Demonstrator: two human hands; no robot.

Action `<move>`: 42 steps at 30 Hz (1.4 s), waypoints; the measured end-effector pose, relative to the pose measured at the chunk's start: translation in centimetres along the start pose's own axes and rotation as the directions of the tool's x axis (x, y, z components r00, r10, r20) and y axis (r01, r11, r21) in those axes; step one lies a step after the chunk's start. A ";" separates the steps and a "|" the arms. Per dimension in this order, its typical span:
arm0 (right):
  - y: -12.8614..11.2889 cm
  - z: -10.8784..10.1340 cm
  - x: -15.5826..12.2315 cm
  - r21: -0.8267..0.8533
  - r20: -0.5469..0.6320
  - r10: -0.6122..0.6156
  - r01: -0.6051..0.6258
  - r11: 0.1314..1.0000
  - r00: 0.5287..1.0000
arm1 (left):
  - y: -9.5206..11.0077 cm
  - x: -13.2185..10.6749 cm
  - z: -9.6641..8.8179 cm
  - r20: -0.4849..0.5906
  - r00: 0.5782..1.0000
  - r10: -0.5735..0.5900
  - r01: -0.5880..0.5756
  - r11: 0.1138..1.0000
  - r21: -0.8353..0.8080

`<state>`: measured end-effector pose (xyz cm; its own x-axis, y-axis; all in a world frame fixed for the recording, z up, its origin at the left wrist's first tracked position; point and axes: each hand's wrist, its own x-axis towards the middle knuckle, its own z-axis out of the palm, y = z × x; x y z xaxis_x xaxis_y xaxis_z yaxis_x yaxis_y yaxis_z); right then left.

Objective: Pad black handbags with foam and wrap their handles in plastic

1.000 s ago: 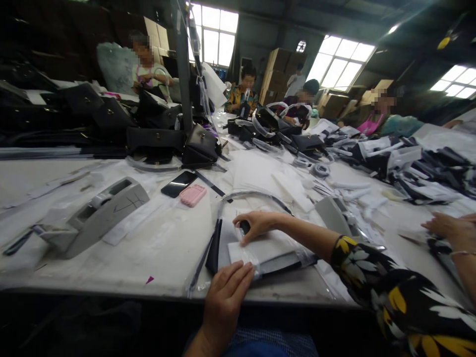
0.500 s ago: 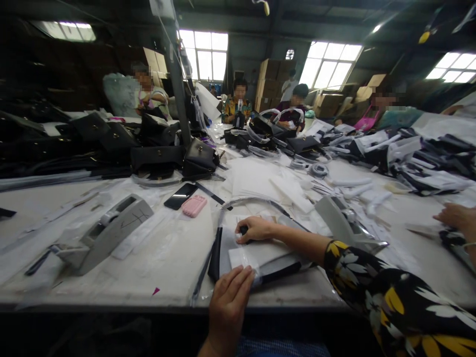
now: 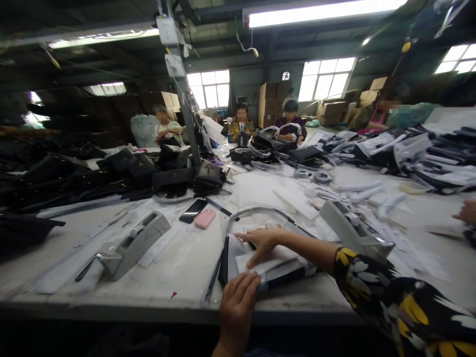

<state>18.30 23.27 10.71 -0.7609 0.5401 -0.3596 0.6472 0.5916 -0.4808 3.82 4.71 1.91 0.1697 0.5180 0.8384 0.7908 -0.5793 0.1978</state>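
Note:
A black handbag [image 3: 284, 280] lies on the table before me, partly covered with white and grey wrapping sheet [image 3: 233, 252]. Its long handle [image 3: 256, 210], wrapped in clear plastic, arches away over the far side. My left hand [image 3: 240, 297] holds the bag's near edge, fingers together over a shiny clear strip; the thumb is hidden. My right hand [image 3: 262, 243] reaches in from the right, resting over the white sheet with index finger and thumb spread apart. A dark patch of the bag shows under its palm.
Grey tape dispensers stand left [image 3: 136, 245] and right [image 3: 353, 230] of the bag. Beyond are a phone [image 3: 192, 210], a pink case [image 3: 205, 218], paper sheets [image 3: 256, 191] and piled black bags [image 3: 173, 182]. Several people sit across the table; a person's hand [image 3: 465, 212] shows at right.
My right hand has gone from a pinch over the bag to spread fingers lying on the sheet. My left hand stays at the near edge. The view has tilted up and turned left.

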 end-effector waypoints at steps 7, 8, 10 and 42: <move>-0.3 2.0 1.0 0.007 -0.222 0.137 -0.139 0.990 0.965 | -0.4 -0.6 0.6 0.008 1.000 0.016 -0.016 1.000 0.024; -0.3 2.1 1.1 0.006 -0.246 0.138 -0.141 0.990 0.959 | -0.5 -0.7 0.6 0.009 1.000 0.022 -0.022 0.999 0.024; -0.3 2.2 0.9 0.005 -0.285 0.117 -0.121 0.993 0.951 | -0.6 -0.7 0.6 0.015 0.999 0.041 -0.042 0.999 0.022; 6.2 1.6 -13.1 0.365 -0.896 0.320 0.098 0.926 0.309 | -1.5 4.8 -7.5 0.299 0.373 -0.878 0.884 0.238 -0.402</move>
<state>32.25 18.94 11.17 0.0141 0.8923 0.4512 0.5077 0.3823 -0.7720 -0.93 3.33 9.41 -0.4552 0.8903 -0.0131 0.1017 0.0667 0.9926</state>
